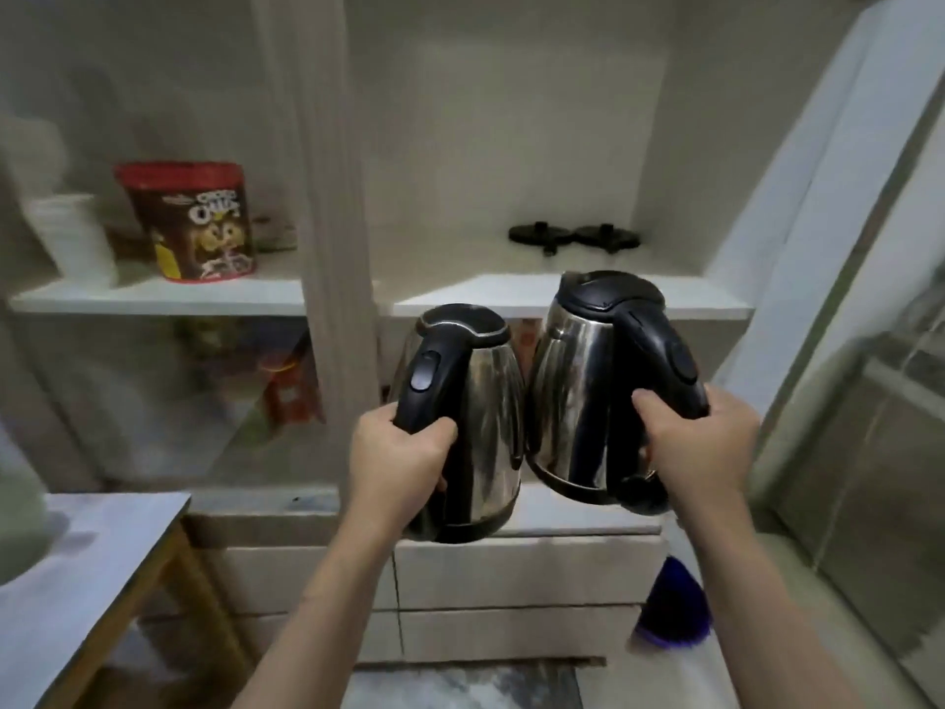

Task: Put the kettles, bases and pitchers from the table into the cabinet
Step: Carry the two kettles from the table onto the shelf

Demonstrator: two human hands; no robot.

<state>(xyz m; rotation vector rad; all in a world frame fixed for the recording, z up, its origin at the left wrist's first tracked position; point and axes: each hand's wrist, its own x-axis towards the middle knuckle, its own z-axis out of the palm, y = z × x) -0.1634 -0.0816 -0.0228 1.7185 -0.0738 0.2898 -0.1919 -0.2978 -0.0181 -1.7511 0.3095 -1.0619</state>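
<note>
I hold two steel kettles with black lids and handles in the air in front of the white cabinet. My left hand (396, 460) grips the black handle of the left kettle (486, 401). My right hand (700, 442) grips the handle of the right kettle (578, 391), which is a little higher and tilted to the left. The two kettle bodies touch side by side. Two black round bases (575, 235) lie next to each other at the back of the cabinet shelf (460, 296), above and behind the kettles.
The left compartment's shelf holds a red-lidded brown snack tub (197, 222) and a white container (76, 237). A white-topped wooden table (87, 570) stands at the lower left. Drawers (526, 575) sit below the shelves. A blue brush (675, 611) rests at the lower right.
</note>
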